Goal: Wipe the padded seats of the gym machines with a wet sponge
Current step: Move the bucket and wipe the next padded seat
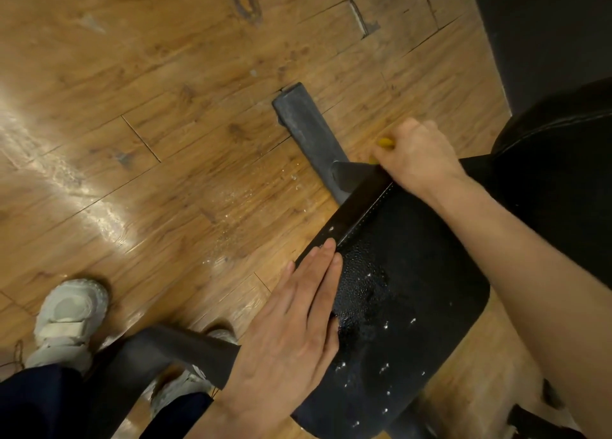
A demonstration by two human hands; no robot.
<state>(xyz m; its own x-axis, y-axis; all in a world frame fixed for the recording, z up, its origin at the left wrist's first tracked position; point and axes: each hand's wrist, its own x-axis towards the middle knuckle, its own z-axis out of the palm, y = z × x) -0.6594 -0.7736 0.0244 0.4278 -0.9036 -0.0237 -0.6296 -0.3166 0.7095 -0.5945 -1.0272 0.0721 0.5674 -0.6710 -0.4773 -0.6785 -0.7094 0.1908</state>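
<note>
Padded seat (407, 293), black, wet: our left hand (291, 326) flat on edge, fingers straight, together; right hand (414, 157) w/ fingers clamped on yellow sponge (384, 142).

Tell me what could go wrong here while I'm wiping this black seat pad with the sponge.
1. The seat pad is beaded with water where your left hand lies flat, so that hand could slip.
2. Droplets already lie on the wood floor close to your shoes; more drips could make it slippery.
3. Your right hand grips the yellow sponge beyond the pad's far edge, above the metal frame; your knuckles could hit it.
</note>
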